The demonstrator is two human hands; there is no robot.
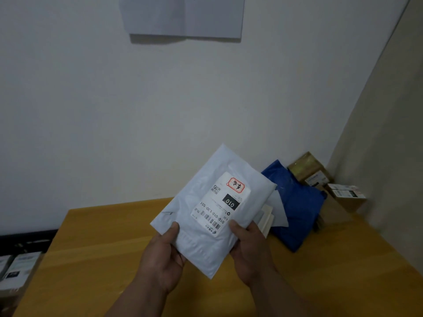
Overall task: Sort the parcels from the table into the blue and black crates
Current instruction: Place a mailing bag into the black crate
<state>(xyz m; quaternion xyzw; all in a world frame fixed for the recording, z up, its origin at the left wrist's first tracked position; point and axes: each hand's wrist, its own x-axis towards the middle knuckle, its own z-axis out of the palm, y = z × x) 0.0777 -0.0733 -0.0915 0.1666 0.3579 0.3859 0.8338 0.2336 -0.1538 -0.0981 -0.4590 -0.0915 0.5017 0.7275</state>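
Held: 1 white parcel (212,209), pinched by left hand (163,255) and right hand (248,250).
Table (114,243) far right corner: 1 blue parcel (295,209), 2 cardboard boxes (309,169).

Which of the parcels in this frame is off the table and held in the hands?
The white poly mailer with the "010" label, held by the left hand and right hand. The blue bag and brown boxes lie on the table.

white parcel (212,211): flat plastic mailer, label up, printed 010, tilted above the table in my two hands | blue parcel (297,211): soft bag lying at the table's far right | brown boxes (309,170): stacked in the corner behind it
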